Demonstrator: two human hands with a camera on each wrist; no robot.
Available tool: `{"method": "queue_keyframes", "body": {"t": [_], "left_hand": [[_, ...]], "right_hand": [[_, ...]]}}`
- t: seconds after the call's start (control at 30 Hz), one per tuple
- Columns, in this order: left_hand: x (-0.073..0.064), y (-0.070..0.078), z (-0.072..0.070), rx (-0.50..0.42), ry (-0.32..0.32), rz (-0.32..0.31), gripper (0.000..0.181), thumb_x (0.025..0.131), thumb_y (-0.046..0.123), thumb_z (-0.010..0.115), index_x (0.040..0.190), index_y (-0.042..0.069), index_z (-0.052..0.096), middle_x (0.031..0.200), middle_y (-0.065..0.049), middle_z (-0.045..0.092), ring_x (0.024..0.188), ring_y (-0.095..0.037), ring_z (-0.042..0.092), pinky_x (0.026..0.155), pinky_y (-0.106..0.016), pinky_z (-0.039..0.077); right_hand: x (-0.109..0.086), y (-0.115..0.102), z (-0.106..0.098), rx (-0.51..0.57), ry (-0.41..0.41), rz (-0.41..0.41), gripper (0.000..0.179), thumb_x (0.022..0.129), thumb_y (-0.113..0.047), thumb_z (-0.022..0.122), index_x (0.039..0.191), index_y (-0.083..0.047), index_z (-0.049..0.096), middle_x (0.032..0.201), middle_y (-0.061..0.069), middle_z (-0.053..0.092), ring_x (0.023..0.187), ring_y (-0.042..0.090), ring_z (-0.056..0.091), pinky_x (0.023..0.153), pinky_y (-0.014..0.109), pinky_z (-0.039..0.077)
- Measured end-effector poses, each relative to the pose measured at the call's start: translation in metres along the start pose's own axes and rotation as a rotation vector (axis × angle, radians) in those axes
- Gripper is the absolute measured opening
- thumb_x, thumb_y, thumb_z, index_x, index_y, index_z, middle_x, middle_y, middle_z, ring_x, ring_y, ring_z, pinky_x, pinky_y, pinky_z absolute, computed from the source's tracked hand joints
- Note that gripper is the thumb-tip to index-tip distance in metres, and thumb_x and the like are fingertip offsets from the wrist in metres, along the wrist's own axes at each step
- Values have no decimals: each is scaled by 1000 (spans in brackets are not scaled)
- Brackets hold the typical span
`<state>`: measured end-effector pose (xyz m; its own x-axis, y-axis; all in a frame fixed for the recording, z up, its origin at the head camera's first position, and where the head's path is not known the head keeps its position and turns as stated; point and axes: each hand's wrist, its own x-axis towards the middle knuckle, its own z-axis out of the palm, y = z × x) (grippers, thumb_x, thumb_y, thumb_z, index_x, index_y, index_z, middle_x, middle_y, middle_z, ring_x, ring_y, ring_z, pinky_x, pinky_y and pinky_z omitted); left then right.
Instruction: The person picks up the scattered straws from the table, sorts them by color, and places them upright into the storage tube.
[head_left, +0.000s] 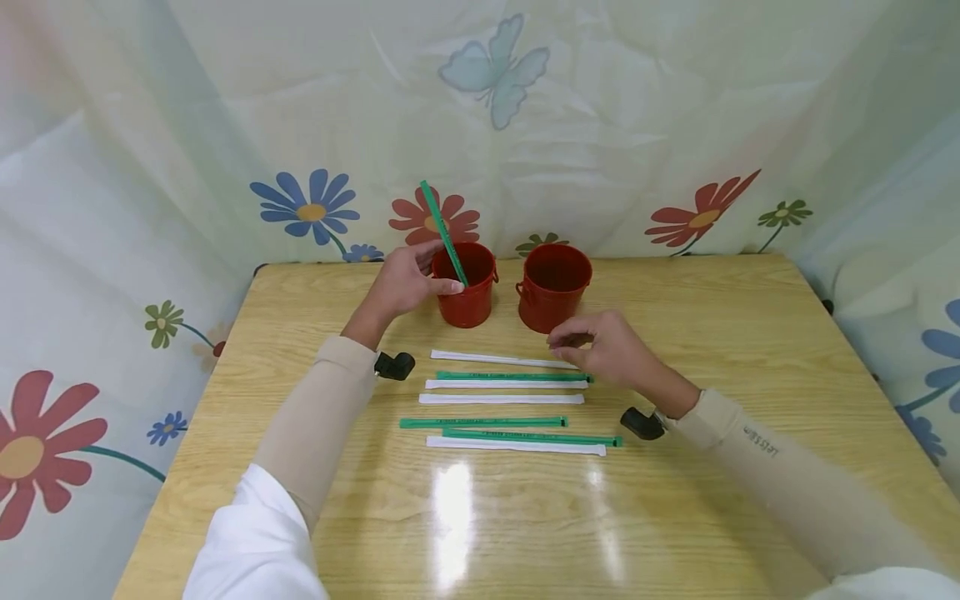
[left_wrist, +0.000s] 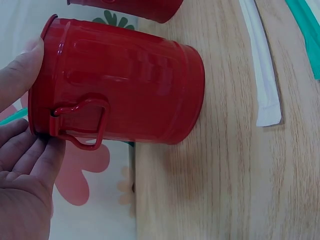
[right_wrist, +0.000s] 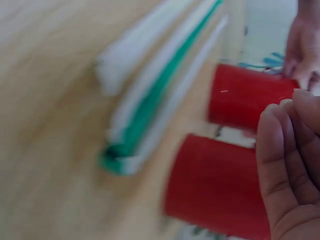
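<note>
In the head view, my left hand [head_left: 405, 282] grips the left red bucket [head_left: 467, 310] near its rim, thumb on the near side and fingers toward the back. A green paper-wrapped straw [head_left: 442, 225] leans up out of this bucket. The left wrist view shows the bucket's wire handle [left_wrist: 102, 122] hanging by my fingertips. My right hand [head_left: 603, 346], fingers loosely bent, holds nothing visible. It hovers close in front of the right red bucket [head_left: 551, 300], by the right end of a white wrapped straw [head_left: 502, 360].
Several white and green wrapped straws lie in rows across the wooden table [head_left: 337, 517], among them a green straw [head_left: 483, 422] and a white straw [head_left: 516, 446]. A flowered curtain [head_left: 600, 167] hangs behind the table's back edge.
</note>
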<state>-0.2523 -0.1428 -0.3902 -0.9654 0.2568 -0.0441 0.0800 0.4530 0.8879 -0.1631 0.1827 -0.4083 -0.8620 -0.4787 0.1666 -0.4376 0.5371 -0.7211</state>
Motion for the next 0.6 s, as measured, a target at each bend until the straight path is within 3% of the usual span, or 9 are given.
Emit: {"method": "queue_keyframes", "body": {"t": [0.17,0.47,0.6], "left_hand": [[1,0,0,4,-4,-11,76,91,20,83,157,14,47,155,-5,57,145,-29,55,113,-46,52],[-1,2,-1,-5,3,-18,74,90,20,83,156,14,49,153,-6,59,144,-30,55,114,-46,53],[0,2,0,4,2,-12,74,90,21,84,156,14,50,152,-6,60,144,-30,56,113,-47,53]], "right_hand": [[-7,21,8,-30,-60,84,10,88,0,80,98,-2,81,90,6,80,81,16,69,72,19,59],[-9,38,17,-116,-163,71,9,90,-1,78,97,-6,80,89,4,78,80,11,66,72,21,57],[-11,40,20,-187,-191,57,13,90,1,76,99,-8,80,92,2,78,83,12,67,76,29,60]]}}
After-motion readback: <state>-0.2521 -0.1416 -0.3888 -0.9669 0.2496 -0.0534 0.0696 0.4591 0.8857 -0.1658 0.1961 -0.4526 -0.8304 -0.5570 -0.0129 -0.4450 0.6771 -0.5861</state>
